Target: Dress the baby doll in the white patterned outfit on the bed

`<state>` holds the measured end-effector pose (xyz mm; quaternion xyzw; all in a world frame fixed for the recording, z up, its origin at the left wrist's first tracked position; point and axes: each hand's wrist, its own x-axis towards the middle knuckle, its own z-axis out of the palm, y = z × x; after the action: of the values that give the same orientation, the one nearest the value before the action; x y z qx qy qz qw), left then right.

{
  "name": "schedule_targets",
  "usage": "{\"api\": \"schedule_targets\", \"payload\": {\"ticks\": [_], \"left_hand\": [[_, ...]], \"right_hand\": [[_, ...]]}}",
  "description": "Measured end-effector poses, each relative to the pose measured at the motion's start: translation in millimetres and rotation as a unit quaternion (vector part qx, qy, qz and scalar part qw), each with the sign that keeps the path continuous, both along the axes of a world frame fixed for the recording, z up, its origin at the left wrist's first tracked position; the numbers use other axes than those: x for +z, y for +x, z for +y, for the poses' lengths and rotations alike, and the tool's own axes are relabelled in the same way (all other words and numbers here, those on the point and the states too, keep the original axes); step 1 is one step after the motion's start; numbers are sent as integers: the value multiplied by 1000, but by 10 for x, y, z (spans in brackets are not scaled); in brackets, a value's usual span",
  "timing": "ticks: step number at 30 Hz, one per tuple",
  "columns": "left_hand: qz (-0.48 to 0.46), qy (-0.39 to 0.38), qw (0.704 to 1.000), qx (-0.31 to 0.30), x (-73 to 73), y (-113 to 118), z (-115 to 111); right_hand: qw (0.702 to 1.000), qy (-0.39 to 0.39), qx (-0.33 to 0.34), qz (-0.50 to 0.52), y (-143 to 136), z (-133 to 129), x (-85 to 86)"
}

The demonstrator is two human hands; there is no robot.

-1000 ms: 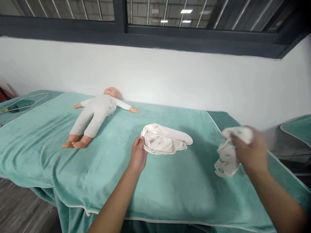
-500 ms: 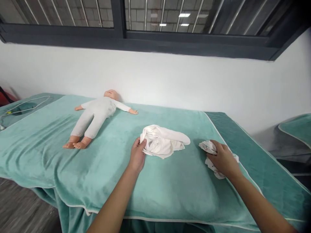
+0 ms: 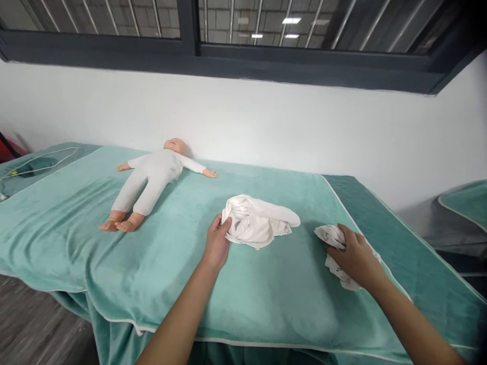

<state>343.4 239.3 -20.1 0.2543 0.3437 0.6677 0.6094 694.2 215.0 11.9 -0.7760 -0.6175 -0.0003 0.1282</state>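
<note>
My left hand [image 3: 217,242] pinches the left edge of a crumpled white cloth garment [image 3: 255,223], thumb on top. The garment lies bunched in the middle of the bed, with a rounded end pointing right. To its right, my right hand [image 3: 355,256] grips a smaller white cloth with a small print [image 3: 332,235], partly covered by my fingers. Folds of this printed cloth show on both sides of the hand. A baby doll [image 3: 158,172] in a white suit lies on its back at the left, arms spread, apart from both hands.
A green blanket with pale edging [image 3: 281,299] covers the bed, over a darker green cover [image 3: 384,228] at the right. Behind stands a white wall [image 3: 243,121] below a dark window frame [image 3: 304,63]. A thin white cord [image 3: 49,167] lies at the far left.
My right hand, with the printed cloth, has shifted slightly right and toward me. My left hand keeps its hold on the white garment. The doll lies as before.
</note>
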Motion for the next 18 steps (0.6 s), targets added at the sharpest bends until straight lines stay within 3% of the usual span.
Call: {"api": "schedule_targets", "payload": {"ticks": [4,7,10,13,16,18], "left_hand": [[46,-16,999,-15,69,-16,24],[150,1,988,-47,274,-99,69],[263,71,956,-107,679,-244,94],[388,151,889,-188,1185,-395,78],[501,221,819,-171,1595,-522,40],[551,243,786,-140,1763,-600,12]], "right_hand": [[994,76,39,-62,-299,-35,168],[980,123,152,20,-687,-1,421],[938,95,302,141,-1154,117,725],[881,102,422,188,-1610,282,1015],[859,80,459,214,-1962,415,1264],[864,61,451,215,-2109,458,1400]]}}
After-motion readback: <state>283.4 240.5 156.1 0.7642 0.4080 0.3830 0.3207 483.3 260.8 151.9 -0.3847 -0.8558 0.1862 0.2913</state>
